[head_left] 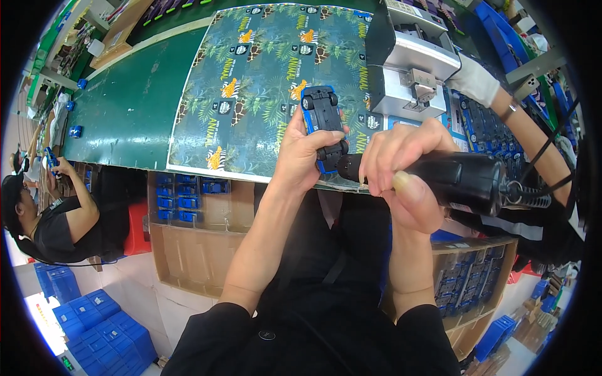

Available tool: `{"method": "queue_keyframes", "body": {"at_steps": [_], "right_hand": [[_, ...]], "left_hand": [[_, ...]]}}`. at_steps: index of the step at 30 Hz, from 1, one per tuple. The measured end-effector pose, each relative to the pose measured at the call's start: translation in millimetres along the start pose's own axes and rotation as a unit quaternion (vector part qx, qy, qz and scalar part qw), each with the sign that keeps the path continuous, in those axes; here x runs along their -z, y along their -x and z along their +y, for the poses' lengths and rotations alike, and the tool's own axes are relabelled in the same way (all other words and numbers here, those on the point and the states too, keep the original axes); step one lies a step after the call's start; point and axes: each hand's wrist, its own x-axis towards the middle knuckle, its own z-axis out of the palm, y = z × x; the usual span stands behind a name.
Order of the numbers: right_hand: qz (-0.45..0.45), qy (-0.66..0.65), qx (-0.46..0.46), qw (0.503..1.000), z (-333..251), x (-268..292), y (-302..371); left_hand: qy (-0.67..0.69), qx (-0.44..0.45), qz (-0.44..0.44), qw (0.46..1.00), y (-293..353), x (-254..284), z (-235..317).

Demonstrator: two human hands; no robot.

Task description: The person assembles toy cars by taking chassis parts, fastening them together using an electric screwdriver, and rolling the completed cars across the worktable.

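Toy car [323, 125], wheels [307, 103] and dark base [324, 111] already on, sits underside-up between the gripping thumb and fingers of the left hand [300, 150], while the right hand's [401, 150] fingers wrap a black power driver [464, 178] pointed toward them, fastening apparently unfinished.

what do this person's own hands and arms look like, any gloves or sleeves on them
The left hand and right hand wear no gloves, and no watch or band shows on either wrist. The forearms are bare below plain black sleeves. A small oval emblem marks the black top.
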Motion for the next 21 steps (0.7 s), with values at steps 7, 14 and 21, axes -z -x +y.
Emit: {"method": "queue_keyframes", "body": {"at_steps": [7, 14, 21], "right_hand": [[-0.056, 0.044, 0.052, 0.996, 3.8, 9.4, -0.6], [-0.039, 0.014, 0.139, 0.989, -28.7, 30.9, 9.2], [0.161, 0.254, 0.131, 0.945, -44.9, 107.4, 33.4]], "left_hand": [[0.002, 0.007, 0.0, 1.0, 1.8, -2.4, -0.5], [0.039, 0.024, -0.052, 0.998, 4.3, -5.1, 11.1], [-0.677, -0.337, -0.1, 0.647, -6.3, -10.8, 49.1]]}}
